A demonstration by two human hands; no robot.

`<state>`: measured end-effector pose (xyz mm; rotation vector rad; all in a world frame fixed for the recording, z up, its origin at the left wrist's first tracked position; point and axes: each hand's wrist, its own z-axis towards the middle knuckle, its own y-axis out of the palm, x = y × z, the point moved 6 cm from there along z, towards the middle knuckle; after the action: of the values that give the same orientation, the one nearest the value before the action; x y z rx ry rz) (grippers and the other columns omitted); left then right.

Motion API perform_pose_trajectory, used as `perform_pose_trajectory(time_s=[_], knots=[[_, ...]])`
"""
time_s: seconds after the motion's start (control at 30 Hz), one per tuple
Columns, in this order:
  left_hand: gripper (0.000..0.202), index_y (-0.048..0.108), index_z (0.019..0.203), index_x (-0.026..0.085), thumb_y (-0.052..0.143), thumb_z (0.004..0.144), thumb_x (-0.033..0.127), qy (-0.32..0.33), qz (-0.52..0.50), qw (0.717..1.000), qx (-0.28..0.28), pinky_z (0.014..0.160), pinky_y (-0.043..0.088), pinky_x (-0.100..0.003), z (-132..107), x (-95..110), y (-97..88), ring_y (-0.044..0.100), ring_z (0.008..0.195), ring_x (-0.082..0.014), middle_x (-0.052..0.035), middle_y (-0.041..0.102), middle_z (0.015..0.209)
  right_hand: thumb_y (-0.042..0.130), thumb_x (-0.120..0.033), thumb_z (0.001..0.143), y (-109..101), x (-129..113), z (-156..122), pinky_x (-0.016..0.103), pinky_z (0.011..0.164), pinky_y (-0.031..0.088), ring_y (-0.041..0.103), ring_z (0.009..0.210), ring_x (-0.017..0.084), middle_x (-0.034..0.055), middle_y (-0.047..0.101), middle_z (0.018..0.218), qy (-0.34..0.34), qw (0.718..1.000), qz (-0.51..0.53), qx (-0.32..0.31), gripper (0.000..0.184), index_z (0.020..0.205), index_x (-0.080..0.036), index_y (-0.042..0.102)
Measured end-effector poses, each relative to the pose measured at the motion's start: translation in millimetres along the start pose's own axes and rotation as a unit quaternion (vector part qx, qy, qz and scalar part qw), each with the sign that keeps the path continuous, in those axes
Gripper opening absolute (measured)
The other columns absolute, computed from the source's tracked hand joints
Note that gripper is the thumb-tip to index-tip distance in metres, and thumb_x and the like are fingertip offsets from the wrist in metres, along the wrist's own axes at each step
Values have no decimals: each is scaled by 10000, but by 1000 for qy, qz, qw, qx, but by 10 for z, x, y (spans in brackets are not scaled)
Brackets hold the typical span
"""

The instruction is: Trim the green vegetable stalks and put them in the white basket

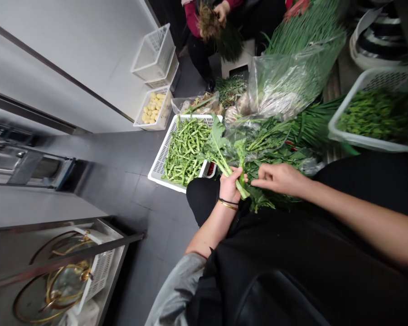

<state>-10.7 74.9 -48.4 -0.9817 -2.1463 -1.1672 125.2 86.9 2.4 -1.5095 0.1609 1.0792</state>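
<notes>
My left hand [230,184] is closed round a couple of thick, leafy green stalks [221,156]. Their pale cut ends point toward my lap, and the leaves reach out over a white basket [156,163] of short cut green stems [187,149]. Just to the right, apart from the stalks, is my right hand [275,179], its fingers curled in and thumb and forefinger close together. Whether anything small sits between those fingertips I cannot make out. Below and beyond both hands lie more loose leafy greens [279,156], partly in clear plastic.
A white crate of peeled potatoes [153,108] stands by the wall, beside stacked empty crates [153,52]. Bagged long green stalks [292,68] lie ahead. A basket of chopped greens [377,113] is at right. Opposite, a person's hands [221,11] hold a rooty bunch. A metal rack [115,244] stands left.
</notes>
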Motion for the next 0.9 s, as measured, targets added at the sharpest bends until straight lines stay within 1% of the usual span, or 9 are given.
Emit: perform_pose_trajectory(time_s=[0.07, 0.17, 0.3, 0.43, 0.5, 0.57, 0.67, 0.77, 0.9], knots=[[381, 468, 689, 155, 804, 527, 237, -2, 14, 1000, -17, 466, 454, -204, -41, -21, 72, 565, 484, -98, 49, 525, 551, 517, -526, 815, -83, 169, 143, 221, 470, 276, 399, 455, 89, -36, 473, 494, 59, 998, 33, 7, 380, 632, -193, 516], [325, 495, 729, 150, 767, 555, 190, -41, 30, 998, -45, 530, 507, -243, -108, -85, 145, 607, 541, -126, 27, 565, 584, 448, -438, 870, -146, 158, 373, 227, 483, 271, 389, 480, 92, -19, 456, 505, 32, 998, -6, 46, 392, 576, -181, 474], [235, 506, 712, 146, 688, 569, 108, -111, 17, 993, -46, 633, 549, -318, -104, -139, 53, 618, 560, -140, 14, 568, 543, 420, -308, 891, -58, -197, 263, 269, 500, 229, 414, 509, 105, 21, 519, 564, -104, 973, -174, 115, 343, 591, -171, 513], [163, 509, 687, 138, 648, 614, 96, -103, -9, 994, -22, 685, 554, -323, -23, -59, -82, 625, 568, -129, -18, 619, 612, 405, -298, 906, 97, -397, -136, 260, 509, 252, 450, 504, 100, 10, 535, 550, -252, 958, -136, 2, 349, 605, -188, 544], [174, 524, 720, 132, 664, 621, 104, -96, -8, 995, -33, 705, 556, -334, -15, -32, -66, 642, 601, -140, -38, 645, 675, 469, -413, 876, 90, -238, -148, 245, 478, 242, 448, 468, 93, -3, 547, 537, -182, 977, -80, -82, 340, 635, -196, 572], [200, 533, 738, 128, 686, 611, 108, -78, 3, 996, -53, 698, 559, -341, -38, -19, -6, 648, 608, -151, -39, 647, 676, 517, -551, 815, 52, 30, -26, 229, 446, 243, 430, 415, 87, -17, 529, 487, -29, 990, 12, -137, 400, 652, -194, 589], [210, 541, 734, 127, 706, 604, 122, -64, 24, 994, -84, 651, 559, -327, -109, -31, 100, 647, 608, -158, -41, 649, 669, 458, -679, 780, 15, 318, 226, 227, 410, 281, 394, 350, 88, -37, 452, 400, 153, 955, 233, -102, 527, 650, -179, 564], [206, 541, 735, 135, 711, 621, 149, -78, 27, 991, -105, 584, 543, -292, -171, -59, 163, 639, 594, -152, -53, 660, 700, 452, -700, 768, 56, 385, 407, 236, 395, 307, 389, 337, 93, -44, 419, 385, 191, 916, 352, -7, 542, 607, -185, 501], [207, 508, 677, 141, 708, 627, 160, -109, 14, 992, -64, 598, 535, -287, -189, -116, 131, 621, 582, -133, -48, 646, 693, 404, -561, 866, 36, 254, 354, 248, 473, 334, 479, 434, 115, 22, 528, 467, 124, 976, 147, 100, 499, 561, -179, 504]])
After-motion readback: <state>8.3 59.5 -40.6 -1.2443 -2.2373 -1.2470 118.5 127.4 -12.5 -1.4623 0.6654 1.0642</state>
